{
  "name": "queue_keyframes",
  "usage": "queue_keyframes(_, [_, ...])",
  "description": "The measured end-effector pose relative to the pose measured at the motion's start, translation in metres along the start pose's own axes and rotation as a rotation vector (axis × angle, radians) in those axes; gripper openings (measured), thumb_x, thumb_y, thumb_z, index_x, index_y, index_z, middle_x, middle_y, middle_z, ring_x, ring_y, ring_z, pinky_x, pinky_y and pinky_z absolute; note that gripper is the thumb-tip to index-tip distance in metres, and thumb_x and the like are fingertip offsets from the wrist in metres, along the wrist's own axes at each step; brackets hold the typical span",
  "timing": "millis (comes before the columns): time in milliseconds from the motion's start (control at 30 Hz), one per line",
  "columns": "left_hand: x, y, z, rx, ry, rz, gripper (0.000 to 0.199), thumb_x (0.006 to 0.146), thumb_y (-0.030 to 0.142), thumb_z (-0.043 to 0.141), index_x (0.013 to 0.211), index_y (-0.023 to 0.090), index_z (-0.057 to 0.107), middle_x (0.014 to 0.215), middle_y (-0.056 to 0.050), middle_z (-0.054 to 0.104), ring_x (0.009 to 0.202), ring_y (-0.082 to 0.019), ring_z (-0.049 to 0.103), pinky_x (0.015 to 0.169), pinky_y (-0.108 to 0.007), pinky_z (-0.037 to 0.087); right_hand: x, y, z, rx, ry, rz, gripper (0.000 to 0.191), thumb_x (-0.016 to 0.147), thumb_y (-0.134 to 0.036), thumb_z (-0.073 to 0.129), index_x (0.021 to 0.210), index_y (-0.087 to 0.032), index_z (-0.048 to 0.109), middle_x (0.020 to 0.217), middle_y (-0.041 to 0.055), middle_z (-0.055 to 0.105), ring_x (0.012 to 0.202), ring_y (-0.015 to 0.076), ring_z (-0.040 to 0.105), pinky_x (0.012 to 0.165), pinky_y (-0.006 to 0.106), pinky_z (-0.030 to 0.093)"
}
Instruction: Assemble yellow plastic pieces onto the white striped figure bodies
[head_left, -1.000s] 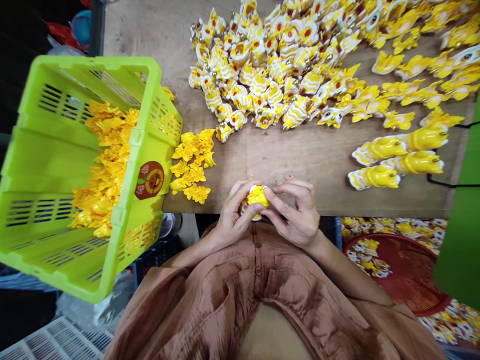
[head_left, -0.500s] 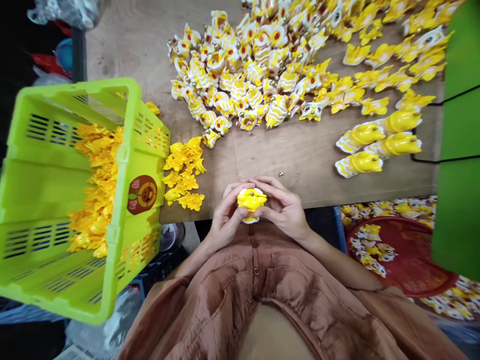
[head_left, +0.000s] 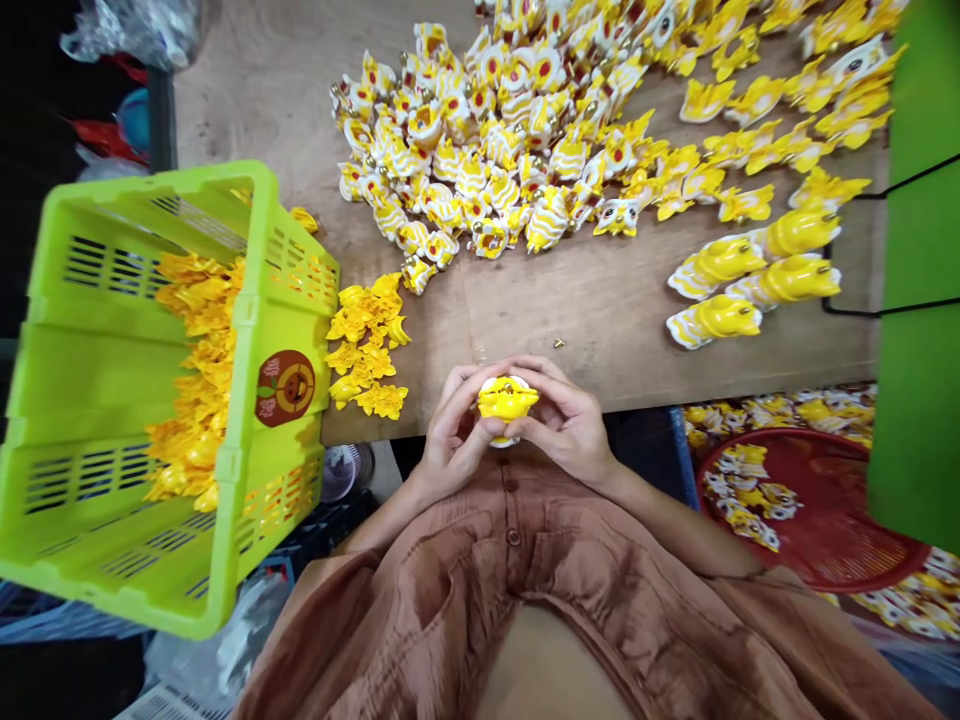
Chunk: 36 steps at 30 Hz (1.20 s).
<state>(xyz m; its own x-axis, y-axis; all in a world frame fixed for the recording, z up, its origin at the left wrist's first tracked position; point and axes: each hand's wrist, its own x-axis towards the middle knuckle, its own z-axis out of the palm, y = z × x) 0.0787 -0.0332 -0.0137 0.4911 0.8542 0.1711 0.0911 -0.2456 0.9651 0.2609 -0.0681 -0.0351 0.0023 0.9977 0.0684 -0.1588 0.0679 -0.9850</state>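
Between both hands, at the table's front edge, is a small yellow and white plastic figure piece (head_left: 508, 400). My left hand (head_left: 459, 425) wraps its left side, thumb pressed at the lower front. From the other side my right hand (head_left: 564, 425) grips the same piece, its thumb close to the left one. The fingers hide most of the piece's sides and back. A tiny brass-coloured screw-like bit (head_left: 559, 343) lies on the table just beyond my right hand. Several joined yellow and white figures (head_left: 716, 318) stand in a group to the right.
A green crate (head_left: 247, 400) with yellow pieces (head_left: 196, 380) is at left, beside a small yellow pile (head_left: 367, 350). White-and-yellow parts (head_left: 465, 150) heap across the back of the wooden table (head_left: 517, 300). A red basket (head_left: 832, 520) sits lower right, near a green panel (head_left: 919, 300).
The yellow and white piece has tilted slightly in my hands, so its yellow front shows a wider, flatter shape. Both hands keep their hold. The whole view has shifted slightly.
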Motion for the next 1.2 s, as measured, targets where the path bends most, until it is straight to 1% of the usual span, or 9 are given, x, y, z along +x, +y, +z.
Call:
queue_keyframes(167, [0.003, -0.001, -0.003, -0.018, -0.019, -0.010, 0.061, 0.099, 0.062, 0.065, 0.149, 0.028, 0.065, 0.127, -0.012, 0.063, 0.114, -0.026, 0.064, 0.096, -0.037, 0.056, -0.001, 0.000, 0.001, 0.041, 0.042, -0.006, 0.050, 0.085, -0.057, 0.087, 0.124, -0.027, 0.079, 0.130, 0.0096, 0.067, 0.121, 0.0228, 0.069, 0.103, 0.035, 0.063])
queue_keyframes(467, [0.006, 0.005, -0.001, -0.055, -0.047, 0.046, 0.050, 0.103, 0.049, 0.065, 0.145, 0.023, 0.067, 0.126, -0.013, 0.071, 0.114, -0.025, 0.069, 0.098, -0.035, 0.055, -0.001, -0.013, -0.001, -0.064, 0.048, -0.012, 0.047, 0.088, -0.059, 0.083, 0.124, -0.028, 0.081, 0.127, 0.0095, 0.066, 0.120, 0.0238, 0.067, 0.101, 0.037, 0.064])
queue_keyframes(733, [0.001, 0.002, 0.002, -0.045, 0.039, 0.014, 0.043, 0.106, 0.044, 0.063, 0.140, 0.020, 0.070, 0.128, -0.014, 0.074, 0.111, -0.025, 0.072, 0.095, -0.034, 0.056, 0.006, -0.004, 0.000, -0.105, 0.068, -0.119, 0.039, 0.092, -0.050, 0.082, 0.125, -0.030, 0.082, 0.118, 0.0075, 0.068, 0.111, 0.0211, 0.068, 0.099, 0.036, 0.061])
queue_keyframes(833, [0.005, -0.003, 0.007, -0.069, 0.037, 0.004, 0.042, 0.105, 0.041, 0.065, 0.141, 0.021, 0.070, 0.130, -0.014, 0.074, 0.115, -0.025, 0.071, 0.096, -0.034, 0.056, 0.016, -0.006, -0.010, -0.176, -0.009, -0.186, 0.041, 0.093, -0.051, 0.081, 0.126, -0.027, 0.081, 0.119, 0.0081, 0.069, 0.113, 0.0211, 0.069, 0.100, 0.036, 0.061])
queue_keyframes(967, [0.020, -0.011, 0.017, -0.203, -0.108, -0.014, 0.052, 0.104, 0.042, 0.067, 0.154, 0.030, 0.061, 0.146, -0.013, 0.067, 0.132, -0.027, 0.066, 0.110, -0.038, 0.057, 0.006, -0.041, -0.047, -0.483, -0.066, -0.296, 0.047, 0.089, -0.049, 0.085, 0.130, -0.027, 0.078, 0.122, 0.0093, 0.072, 0.112, 0.0230, 0.071, 0.103, 0.039, 0.061])
queue_keyframes(1033, [0.028, -0.015, 0.018, -0.275, -0.133, -0.016, 0.065, 0.103, 0.047, 0.067, 0.163, 0.033, 0.048, 0.159, -0.014, 0.056, 0.141, -0.029, 0.061, 0.115, -0.044, 0.056, -0.016, -0.060, -0.072, -0.647, 0.113, -0.306, 0.049, 0.085, -0.044, 0.090, 0.130, -0.030, 0.078, 0.121, 0.0089, 0.073, 0.110, 0.0248, 0.072, 0.103, 0.042, 0.062])
queue_keyframes(1100, [0.036, -0.019, 0.015, -0.294, -0.061, -0.016, 0.069, 0.102, 0.047, 0.068, 0.165, 0.036, 0.045, 0.165, -0.014, 0.050, 0.146, -0.029, 0.058, 0.120, -0.048, 0.053, -0.039, -0.067, -0.104, -0.749, 0.469, -0.302, 0.046, 0.084, -0.040, 0.091, 0.127, -0.031, 0.079, 0.121, 0.0092, 0.072, 0.110, 0.0267, 0.072, 0.102, 0.046, 0.063])
queue_keyframes(1167, [0.043, -0.022, 0.011, -0.268, 0.026, -0.029, 0.064, 0.101, 0.040, 0.071, 0.161, 0.036, 0.051, 0.161, -0.013, 0.055, 0.144, -0.028, 0.060, 0.121, -0.049, 0.053, -0.056, -0.055, -0.141, -0.781, 0.855, -0.285, 0.040, 0.085, -0.041, 0.089, 0.122, -0.028, 0.081, 0.121, 0.0100, 0.070, 0.111, 0.0277, 0.072, 0.098, 0.048, 0.066])
queue_keyframes(1200, [0.047, -0.023, 0.010, -0.254, 0.045, -0.041, 0.061, 0.100, 0.038, 0.073, 0.159, 0.035, 0.054, 0.157, -0.012, 0.060, 0.142, -0.027, 0.063, 0.120, -0.048, 0.054, -0.060, -0.043, -0.160, -0.784, 0.978, -0.270, 0.042, 0.082, -0.044, 0.090, 0.119, -0.025, 0.081, 0.119, 0.0102, 0.069, 0.110, 0.0278, 0.072, 0.094, 0.048, 0.067])
